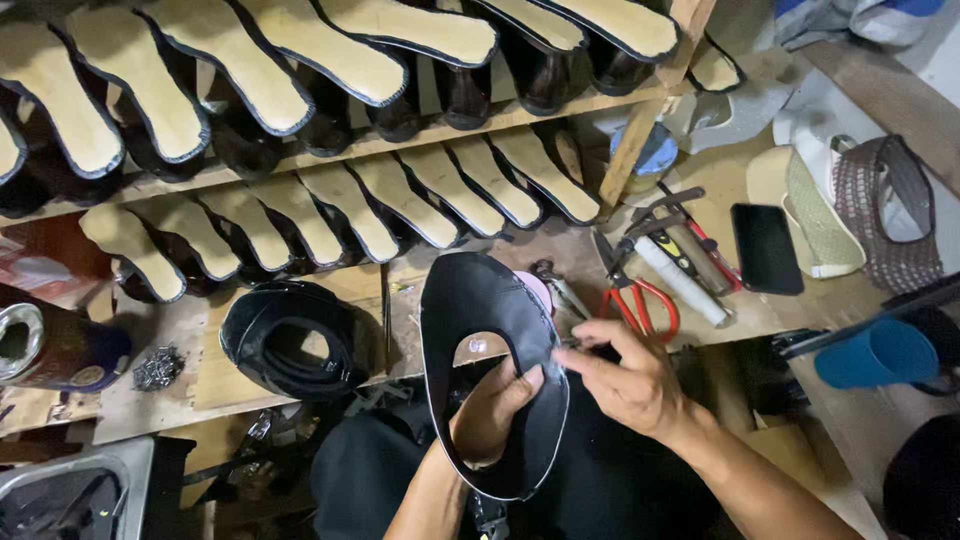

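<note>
— Where is the shoe upper point(480, 310)?
— Between both hands, in front of the workbench point(250, 380); the left hand point(490, 410) is inside its opening, the right hand point(625, 380) at its right edge.
— And around it?
— A second upper point(290, 345) lies left on the bench. Scissors point(635, 295) lie right, a phone point(766, 248) further right. Shelves of lasted shoes point(330, 210) stand behind.

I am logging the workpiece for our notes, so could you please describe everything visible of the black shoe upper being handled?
The black shoe upper is a flat, leather-looking piece with a rounded toe end pointing away, a large oval opening and a pale edge line. It is held over the person's lap, in front of the workbench. The left hand reaches through the opening; the right hand pinches its right edge.
</note>
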Available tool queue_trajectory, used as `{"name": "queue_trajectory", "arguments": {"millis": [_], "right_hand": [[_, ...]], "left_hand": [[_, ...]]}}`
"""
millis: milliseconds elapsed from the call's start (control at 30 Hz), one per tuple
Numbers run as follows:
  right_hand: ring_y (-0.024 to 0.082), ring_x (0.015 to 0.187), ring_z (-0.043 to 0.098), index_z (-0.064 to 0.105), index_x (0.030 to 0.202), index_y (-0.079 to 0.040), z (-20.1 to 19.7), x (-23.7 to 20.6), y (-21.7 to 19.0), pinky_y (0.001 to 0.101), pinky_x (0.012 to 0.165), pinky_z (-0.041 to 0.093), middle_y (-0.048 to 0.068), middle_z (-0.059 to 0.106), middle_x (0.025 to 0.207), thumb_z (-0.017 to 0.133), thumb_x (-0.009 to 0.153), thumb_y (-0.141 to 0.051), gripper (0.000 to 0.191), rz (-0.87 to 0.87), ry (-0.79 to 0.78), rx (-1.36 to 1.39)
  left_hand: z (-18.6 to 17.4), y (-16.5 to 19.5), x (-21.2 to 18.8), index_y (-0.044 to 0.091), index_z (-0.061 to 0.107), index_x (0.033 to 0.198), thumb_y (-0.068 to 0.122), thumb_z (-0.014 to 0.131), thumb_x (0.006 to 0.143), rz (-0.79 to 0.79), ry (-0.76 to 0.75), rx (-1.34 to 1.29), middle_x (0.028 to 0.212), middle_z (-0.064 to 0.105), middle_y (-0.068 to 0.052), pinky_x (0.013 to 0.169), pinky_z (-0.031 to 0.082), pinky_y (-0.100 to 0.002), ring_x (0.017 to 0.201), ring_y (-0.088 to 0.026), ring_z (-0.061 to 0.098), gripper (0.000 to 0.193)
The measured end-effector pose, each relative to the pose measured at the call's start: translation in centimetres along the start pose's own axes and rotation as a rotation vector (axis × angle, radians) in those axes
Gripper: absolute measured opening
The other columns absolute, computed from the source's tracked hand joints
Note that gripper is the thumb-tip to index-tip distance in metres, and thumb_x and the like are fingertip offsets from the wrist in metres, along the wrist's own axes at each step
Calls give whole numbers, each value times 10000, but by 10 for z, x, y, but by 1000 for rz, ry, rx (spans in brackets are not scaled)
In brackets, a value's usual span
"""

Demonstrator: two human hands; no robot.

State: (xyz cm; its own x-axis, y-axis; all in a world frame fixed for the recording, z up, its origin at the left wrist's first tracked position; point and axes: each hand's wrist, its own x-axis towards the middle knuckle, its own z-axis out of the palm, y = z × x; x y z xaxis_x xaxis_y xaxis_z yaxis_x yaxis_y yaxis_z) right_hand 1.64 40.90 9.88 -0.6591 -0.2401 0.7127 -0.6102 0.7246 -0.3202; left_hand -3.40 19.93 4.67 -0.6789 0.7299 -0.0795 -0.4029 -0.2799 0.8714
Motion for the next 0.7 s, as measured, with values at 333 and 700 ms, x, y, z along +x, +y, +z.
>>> {"name": "queue_trajectory", "arguments": {"millis": [333, 700], "right_hand": [[192, 994, 701, 628, 1346, -49, 40, -88, -53, 323, 896, 597, 76, 716, 1160, 762, 799, -52, 563, 583, -66, 329], [304, 1328, 552, 257, 1566, 30, 116, -130, -93, 438, 1111, 422, 222, 529, 1459, 849, 734, -29, 1023, 821, 237, 865]], "left_hand": [[-15, -1, -3, -21, 605, 1241, 147, 521, 1033, 358, 477, 266, 1120, 679, -54, 945, 484, -304, 1040, -153, 610, 281], [-22, -16, -32, 1, 634, 1178, 191, 521, 1030, 436, 522, 501, 1010, 727, -95, 867, 522, -337, 928, -203, 672, 266]]}}
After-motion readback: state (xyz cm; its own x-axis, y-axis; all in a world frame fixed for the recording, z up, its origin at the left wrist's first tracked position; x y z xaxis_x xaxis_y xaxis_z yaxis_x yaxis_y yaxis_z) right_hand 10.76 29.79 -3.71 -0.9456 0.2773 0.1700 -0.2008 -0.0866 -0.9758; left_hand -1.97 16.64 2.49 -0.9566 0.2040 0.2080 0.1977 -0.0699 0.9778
